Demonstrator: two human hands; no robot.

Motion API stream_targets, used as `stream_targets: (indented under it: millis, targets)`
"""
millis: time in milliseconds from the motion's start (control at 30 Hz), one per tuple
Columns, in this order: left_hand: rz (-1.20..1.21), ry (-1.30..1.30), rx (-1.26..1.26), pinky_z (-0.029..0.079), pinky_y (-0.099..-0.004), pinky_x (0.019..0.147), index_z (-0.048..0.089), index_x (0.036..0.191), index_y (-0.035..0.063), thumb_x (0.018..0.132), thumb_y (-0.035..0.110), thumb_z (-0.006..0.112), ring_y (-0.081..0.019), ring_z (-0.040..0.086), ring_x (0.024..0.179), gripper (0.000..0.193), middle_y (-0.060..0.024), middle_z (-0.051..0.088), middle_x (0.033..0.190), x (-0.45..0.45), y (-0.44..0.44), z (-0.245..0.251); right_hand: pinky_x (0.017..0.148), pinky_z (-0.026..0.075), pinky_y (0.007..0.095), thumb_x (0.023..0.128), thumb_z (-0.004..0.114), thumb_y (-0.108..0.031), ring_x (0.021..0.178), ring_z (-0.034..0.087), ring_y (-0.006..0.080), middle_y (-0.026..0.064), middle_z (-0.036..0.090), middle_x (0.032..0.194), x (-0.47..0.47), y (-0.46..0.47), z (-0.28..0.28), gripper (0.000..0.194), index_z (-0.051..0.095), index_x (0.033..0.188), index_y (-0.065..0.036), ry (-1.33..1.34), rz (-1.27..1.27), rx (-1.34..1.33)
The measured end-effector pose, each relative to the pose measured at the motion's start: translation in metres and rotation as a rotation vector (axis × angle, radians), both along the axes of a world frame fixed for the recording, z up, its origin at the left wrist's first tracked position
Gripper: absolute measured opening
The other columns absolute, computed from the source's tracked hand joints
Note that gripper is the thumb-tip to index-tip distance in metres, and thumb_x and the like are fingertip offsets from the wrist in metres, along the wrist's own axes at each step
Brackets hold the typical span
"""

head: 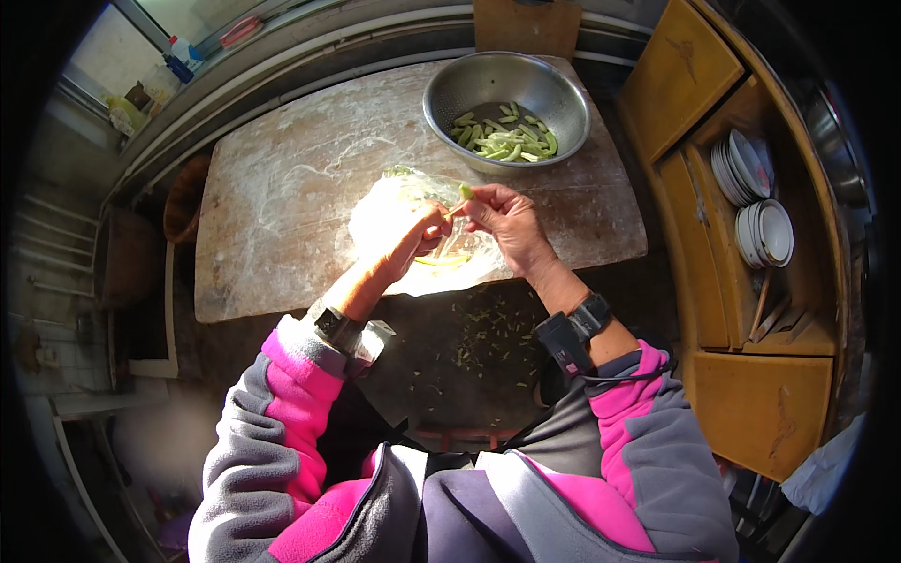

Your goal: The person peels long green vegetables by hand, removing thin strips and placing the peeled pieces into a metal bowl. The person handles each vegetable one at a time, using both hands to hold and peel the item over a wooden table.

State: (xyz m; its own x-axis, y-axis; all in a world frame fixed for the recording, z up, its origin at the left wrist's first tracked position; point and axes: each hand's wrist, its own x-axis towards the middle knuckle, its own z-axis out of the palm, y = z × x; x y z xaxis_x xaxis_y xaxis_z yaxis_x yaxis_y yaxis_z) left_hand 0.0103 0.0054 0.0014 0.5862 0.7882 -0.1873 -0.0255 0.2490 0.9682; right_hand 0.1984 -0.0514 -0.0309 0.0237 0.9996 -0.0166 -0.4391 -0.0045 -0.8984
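Note:
Between the fingers of my two hands is a green bean (465, 191), its pale tip sticking up. My right hand (508, 224) pinches it near the top end. My left hand (417, 236), bleached by strong sunlight, has its fingers closed on the lower part. Under both hands lies a crumpled clear plastic bag (394, 193) with some green showing inside at its far side. A yellowish bean pod (443, 261) rests on the bag near the table's front edge. Beyond my right hand stands a perforated steel colander (450, 98) holding many broken bean pieces (517, 144).
The worn wooden table (281, 190) looks dusted with pale residue. Green scraps (486, 331) litter the floor below its front edge. At the right, a wooden cupboard (760, 408) holds stacked bowls (765, 233) and plates (735, 169). Bottles (184, 53) stand on the windowsill at upper left.

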Motion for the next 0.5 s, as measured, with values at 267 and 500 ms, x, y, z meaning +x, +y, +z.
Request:
stream_targets:
  millis: [267, 500]
  targets:
    - [0.004, 0.406, 0.292, 0.033, -0.0199, 0.046, 0.061, 0.076, 0.0061, 0.081, 0.011, 0.064, -0.0075, 0.047, 0.052, 0.008, -0.0007, 0.056, 0.064, -0.002, -0.004, 0.002, 0.066, 0.050, 0.0215, 0.094, 0.067, -0.013, 0.094, 0.067, 0.0150, 0.0042, 0.071, 0.097, 0.023, 0.007, -0.003, 0.014, 0.070, 0.107, -0.008, 0.363, -0.132, -0.051]
    - [-0.032, 0.815, 0.942, 0.046, -0.0273, 0.051, 0.065, 0.067, 0.0105, 0.060, 0.020, 0.071, -0.0148, 0.055, 0.051, 0.013, -0.0024, 0.059, 0.061, 0.002, -0.004, 0.016, 0.065, 0.049, 0.0235, 0.094, 0.067, -0.013, 0.091, 0.066, 0.0146, 0.0041, 0.071, 0.095, 0.030, 0.010, -0.005, 0.015, 0.069, 0.108, -0.007, 0.448, -0.188, -0.025]
